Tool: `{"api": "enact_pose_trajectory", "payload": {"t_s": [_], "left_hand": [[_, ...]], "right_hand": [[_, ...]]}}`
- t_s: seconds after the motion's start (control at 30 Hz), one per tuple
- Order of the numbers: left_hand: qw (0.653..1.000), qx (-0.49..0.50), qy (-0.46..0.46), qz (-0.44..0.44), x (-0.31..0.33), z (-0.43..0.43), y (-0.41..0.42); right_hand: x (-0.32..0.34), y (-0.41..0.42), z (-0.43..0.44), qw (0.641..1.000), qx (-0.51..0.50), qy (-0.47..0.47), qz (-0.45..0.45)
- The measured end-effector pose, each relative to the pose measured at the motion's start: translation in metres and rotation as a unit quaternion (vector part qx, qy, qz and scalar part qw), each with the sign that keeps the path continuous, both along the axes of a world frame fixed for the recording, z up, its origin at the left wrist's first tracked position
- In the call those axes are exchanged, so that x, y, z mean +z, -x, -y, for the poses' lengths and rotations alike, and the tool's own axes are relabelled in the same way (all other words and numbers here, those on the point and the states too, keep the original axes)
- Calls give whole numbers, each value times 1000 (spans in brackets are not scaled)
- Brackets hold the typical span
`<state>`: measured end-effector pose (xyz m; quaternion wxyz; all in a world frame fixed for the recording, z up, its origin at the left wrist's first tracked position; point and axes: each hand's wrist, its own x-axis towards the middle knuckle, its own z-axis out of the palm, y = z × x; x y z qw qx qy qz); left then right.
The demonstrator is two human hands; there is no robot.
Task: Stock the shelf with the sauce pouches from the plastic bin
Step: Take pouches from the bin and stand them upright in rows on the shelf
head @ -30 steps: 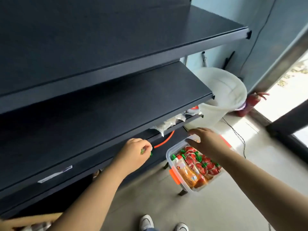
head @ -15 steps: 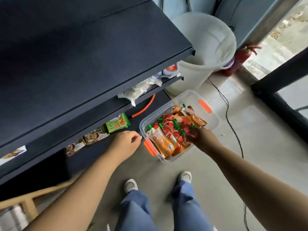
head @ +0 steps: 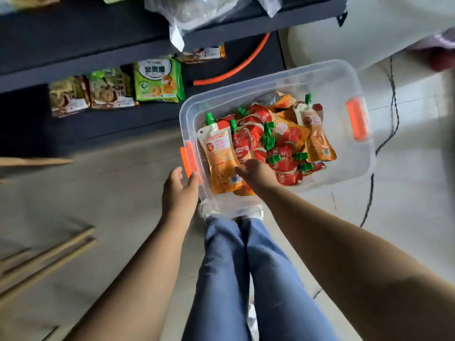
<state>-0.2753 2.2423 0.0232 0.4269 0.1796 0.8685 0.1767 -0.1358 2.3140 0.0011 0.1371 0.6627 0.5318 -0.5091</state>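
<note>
The pouches (head: 266, 146) lay heaped in the clear bin (head: 344, 77) on the floor, beside the shelf (head: 98, 57) and its biscuit packs (head: 158, 81). The right hand (head: 256, 174), above the bin's rim a second earlier, had dropped onto the heap, fingers spread loosely on the orange pouch (head: 221, 158) but not yet closed. The left hand (head: 178, 190) had left the shelf edge for the bin's orange latch (head: 188, 159), fingers open and empty, so another pick was probably starting.

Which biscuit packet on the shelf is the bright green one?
The rightmost of the three biscuit packets, nearest the plastic bin. The other two are paler, yellowish and cream.
</note>
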Motion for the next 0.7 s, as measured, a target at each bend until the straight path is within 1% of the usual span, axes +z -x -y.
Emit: {"api": "enact_pose_trajectory", "payload": {"t_s": [0.07, 0.13, 0.2, 0.27, 0.3, 0.37, 0.43, 0.53, 0.6, 0.67, 0.7], "left_hand": [[998, 49, 3, 34, -14, 3, -9], [993, 92, -7, 71, -24, 5, -17], [989, 113, -27, 91, -27, 8, -22], [984, 137, -39, 107, -28, 9, -25], [982, 148, -43, 114, -28, 10, -25], [977, 164, -50, 130, -25, 13, -24], [971, 180, -57, 145, -20, 13, -23], [972, 192, -93, 96, -4, 11, -22], [961, 217, -144, 92, 8, 7, -19], [951, 211, -177, 140, 20, 1, -17], [950, 189, -175, 176, 24, -2, -18]], "right_hand": [[-20, 6, 8, 999, -34, 24, -20], [-36, 11, 12, 998, -48, 23, -24], [-39, 17, 12, 996, -83, 31, -26], [-39, 22, 8, 987, -139, 57, -59], [-37, 25, 7, 986, -138, 61, -76], [-32, 29, 9, 987, -115, 53, -100], [-26, 30, 15, 983, -130, 52, -121], [-5, 23, 19, 963, -210, 62, -161], [13, 15, 21, 947, -248, 34, -202], [37, 8, 23, 930, -271, 20, -248], [48, 5, 24, 921, -280, 18, -270]]}}
